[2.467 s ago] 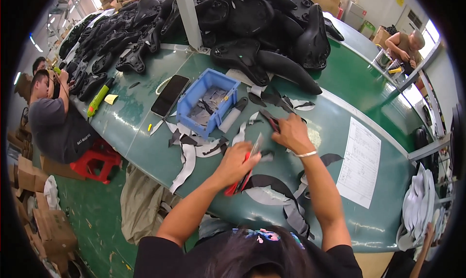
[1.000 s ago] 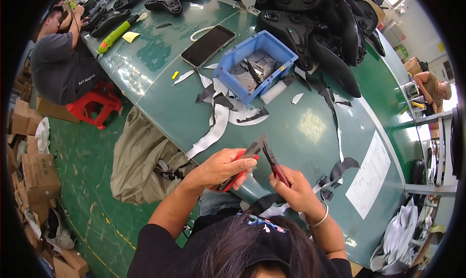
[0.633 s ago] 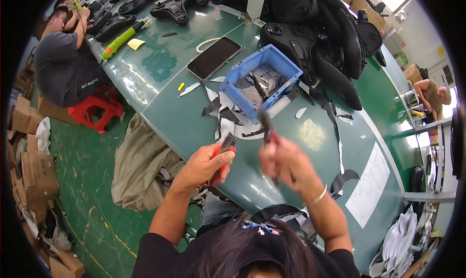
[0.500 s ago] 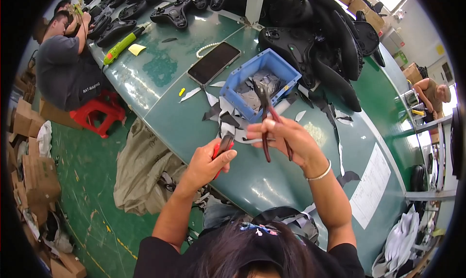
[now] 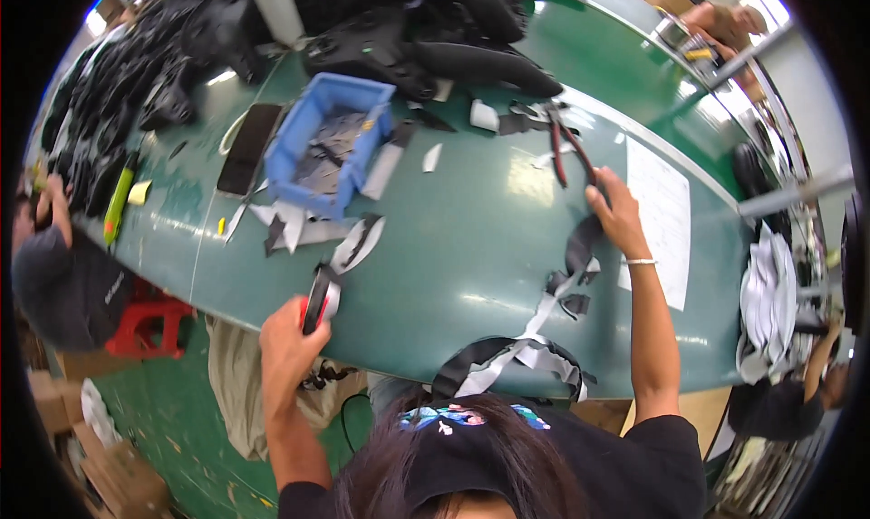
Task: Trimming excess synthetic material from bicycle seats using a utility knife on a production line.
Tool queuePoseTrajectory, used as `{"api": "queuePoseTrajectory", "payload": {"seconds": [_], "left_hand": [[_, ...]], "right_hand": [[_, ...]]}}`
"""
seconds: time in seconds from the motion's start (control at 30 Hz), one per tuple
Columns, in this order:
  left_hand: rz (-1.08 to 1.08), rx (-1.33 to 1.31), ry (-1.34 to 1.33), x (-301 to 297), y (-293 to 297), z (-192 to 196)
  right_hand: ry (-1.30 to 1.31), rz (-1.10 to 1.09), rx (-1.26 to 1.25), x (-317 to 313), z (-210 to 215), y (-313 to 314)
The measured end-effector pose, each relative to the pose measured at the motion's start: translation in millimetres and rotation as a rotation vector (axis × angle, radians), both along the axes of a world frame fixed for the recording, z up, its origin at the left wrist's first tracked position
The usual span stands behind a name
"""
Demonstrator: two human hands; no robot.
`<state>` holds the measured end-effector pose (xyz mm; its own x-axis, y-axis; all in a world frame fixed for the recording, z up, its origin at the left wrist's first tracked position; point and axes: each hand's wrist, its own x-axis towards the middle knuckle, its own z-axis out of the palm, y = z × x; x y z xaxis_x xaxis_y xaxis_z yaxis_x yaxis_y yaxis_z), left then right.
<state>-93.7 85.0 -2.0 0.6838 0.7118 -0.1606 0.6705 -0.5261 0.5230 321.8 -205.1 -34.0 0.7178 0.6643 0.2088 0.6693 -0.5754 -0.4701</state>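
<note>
My left hand [image 5: 288,340] is at the near edge of the green table [image 5: 471,238], closed around a black strip piece [image 5: 319,294] with a pale backing; something red shows under my fingers. My right hand [image 5: 616,213] is stretched far out to the right. Its fingers grip the handle ends of red-handled pliers [image 5: 569,152], which lie low over the tabletop and point away from me. Black-and-white strip offcuts [image 5: 518,354] lie at the near edge in front of me, and more offcuts [image 5: 580,258] sit just under my right wrist.
A blue bin [image 5: 331,143] of dark pieces stands at the back left, with a black phone [image 5: 247,148] beside it. A white paper sheet [image 5: 657,220] lies at the right. Black moulded parts [image 5: 426,39] pile up along the far edge. A seated person [image 5: 68,283] works at the left.
My hands have parted. The right hand has swung the pliers from the blue bin far out to the right, and the left hand has dropped back to the near edge with the strip piece.
</note>
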Motion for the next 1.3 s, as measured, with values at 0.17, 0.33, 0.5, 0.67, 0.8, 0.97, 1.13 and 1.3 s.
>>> {"api": "queuePoseTrajectory", "payload": {"seconds": [0.17, 0.33, 0.5, 0.67, 0.8, 0.97, 1.13, 1.3], "left_hand": [[-0.178, -0.147, -0.018, -30, -12, 26], [0.125, -0.352, -0.267, -14, -30, 44], [0.068, -0.502, -0.709, 56, -62, 71], [-0.228, -0.540, -0.975, 95, -80, 56], [-0.486, -0.954, -0.733, 165, -134, 24], [-0.265, -0.609, -0.674, 259, -119, 16], [0.399, -0.897, -0.933, 363, -33, 24], [0.682, -1.177, -1.073, 414, 19, 24]], "right_hand": [[-0.122, 0.234, -0.128, -111, 0, -57], [0.007, 0.310, 0.064, -260, -5, 6], [0.632, 0.766, 0.557, -302, 3, 100], [1.077, 0.553, 0.769, -228, 36, 75], [0.831, 0.228, 0.534, -176, 55, 28], [0.962, -0.209, 1.044, -64, 24, -77], [0.813, -0.523, 1.022, -8, 19, -116], [0.741, -0.480, 0.966, -6, 2, -115]]}}
